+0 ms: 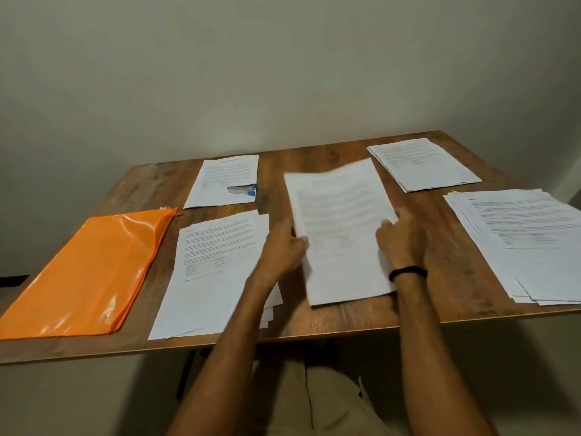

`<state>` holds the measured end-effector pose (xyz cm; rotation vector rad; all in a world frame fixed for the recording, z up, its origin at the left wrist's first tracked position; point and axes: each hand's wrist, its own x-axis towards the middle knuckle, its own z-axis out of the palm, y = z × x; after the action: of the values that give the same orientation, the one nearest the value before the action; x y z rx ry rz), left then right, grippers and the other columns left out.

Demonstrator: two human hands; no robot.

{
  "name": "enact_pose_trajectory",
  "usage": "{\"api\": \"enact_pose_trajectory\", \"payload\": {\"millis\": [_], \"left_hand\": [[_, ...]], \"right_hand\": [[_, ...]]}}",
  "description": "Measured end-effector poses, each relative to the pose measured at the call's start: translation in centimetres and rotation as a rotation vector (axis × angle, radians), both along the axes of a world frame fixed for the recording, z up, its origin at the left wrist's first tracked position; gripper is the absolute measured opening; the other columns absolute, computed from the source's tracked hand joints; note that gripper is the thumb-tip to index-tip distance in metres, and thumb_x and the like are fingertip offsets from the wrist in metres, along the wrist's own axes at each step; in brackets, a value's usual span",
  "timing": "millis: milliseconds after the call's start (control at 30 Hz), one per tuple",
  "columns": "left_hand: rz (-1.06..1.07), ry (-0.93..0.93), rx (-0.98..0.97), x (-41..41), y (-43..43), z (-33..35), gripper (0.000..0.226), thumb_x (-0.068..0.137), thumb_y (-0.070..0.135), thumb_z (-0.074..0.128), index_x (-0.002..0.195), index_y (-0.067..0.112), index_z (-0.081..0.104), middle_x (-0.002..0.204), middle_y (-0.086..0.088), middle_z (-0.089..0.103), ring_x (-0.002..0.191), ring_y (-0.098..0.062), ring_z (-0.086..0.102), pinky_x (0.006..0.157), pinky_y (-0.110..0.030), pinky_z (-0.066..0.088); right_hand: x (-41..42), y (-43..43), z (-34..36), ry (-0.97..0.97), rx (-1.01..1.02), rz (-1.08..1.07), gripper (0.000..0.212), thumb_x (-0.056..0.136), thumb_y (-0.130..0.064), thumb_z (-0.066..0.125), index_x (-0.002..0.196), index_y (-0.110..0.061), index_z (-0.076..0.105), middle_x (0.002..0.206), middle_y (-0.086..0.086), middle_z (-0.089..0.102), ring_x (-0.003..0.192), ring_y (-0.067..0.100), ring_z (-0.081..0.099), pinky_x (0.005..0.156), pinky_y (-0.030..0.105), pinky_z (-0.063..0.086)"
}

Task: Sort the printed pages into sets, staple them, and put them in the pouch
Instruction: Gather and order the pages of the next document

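Centre: a set (pixel 339 221) of printed pages at the middle of the table (pixel 446 278), its far end blurred. The left hand (pixel 283 247) grips its left edge and the right hand (pixel 402 237) its right edge, fingers curled round the paper. The stapler (pixel 242 188) rests on the far-left stack (pixel 220 174). The pouch (pixel 91 272) lies flat at left.

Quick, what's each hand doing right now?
Left hand: holds the middle sheaf by its left edge.
Right hand: holds its right edge.
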<state>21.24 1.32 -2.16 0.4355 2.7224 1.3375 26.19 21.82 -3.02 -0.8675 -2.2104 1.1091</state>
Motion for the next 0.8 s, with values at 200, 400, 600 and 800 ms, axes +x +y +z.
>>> {"api": "enact_pose_trajectory", "payload": {"millis": [200, 400, 600, 800], "left_hand": [[0.183, 0.008, -0.214, -0.7, -1.2, -2.2, 0.025, 0.096, 0.031, 0.063, 0.118, 0.019, 0.063, 0.115, -0.003, 0.067, 0.090, -0.018, 0.065, 0.082, -0.025, 0.048], [0.411, 0.050, -0.171, -2.1, -5.0, -2.5, 0.044, 0.092, 0.015, 0.068, 0.135, 0.014, 0.060, 0.139, -0.010, 0.058, 0.122, -0.029, 0.057, 0.103, -0.038, 0.047], [0.404, -0.032, -0.274, -2.6, -8.9, -2.8, 0.044, 0.097, 0.013, 0.062, 0.139, 0.009, 0.053, 0.143, -0.013, 0.055, 0.123, -0.031, 0.057, 0.104, -0.035, 0.044], [0.319, -0.064, -0.244, -2.7, -11.5, -2.5, 0.034, 0.103, 0.028, 0.053, 0.130, 0.011, 0.063, 0.134, -0.010, 0.063, 0.111, -0.026, 0.062, 0.099, -0.039, 0.049]], "right_hand": [[1.0, 1.5, -2.9, -0.373, 0.117, -0.271, 0.030, 0.087, -0.022, 0.075, 0.103, 0.000, 0.064, 0.115, 0.027, 0.061, 0.104, 0.044, 0.056, 0.091, 0.053, 0.050], [-0.7, -4.6, -1.1, -0.223, 0.230, -0.092, 0.034, 0.093, -0.016, 0.064, 0.125, -0.007, 0.061, 0.125, 0.024, 0.053, 0.118, 0.041, 0.049, 0.096, 0.046, 0.042], [-2.7, -16.4, -2.8, -0.299, 0.076, 0.478, 0.036, 0.093, -0.047, 0.062, 0.085, -0.013, 0.071, 0.089, 0.008, 0.070, 0.086, 0.027, 0.066, 0.079, 0.038, 0.056], [-2.9, -21.0, -3.0, -0.337, 0.147, 0.469, 0.040, 0.093, -0.043, 0.065, 0.124, -0.017, 0.061, 0.126, 0.009, 0.058, 0.114, 0.028, 0.055, 0.097, 0.039, 0.050]]}}
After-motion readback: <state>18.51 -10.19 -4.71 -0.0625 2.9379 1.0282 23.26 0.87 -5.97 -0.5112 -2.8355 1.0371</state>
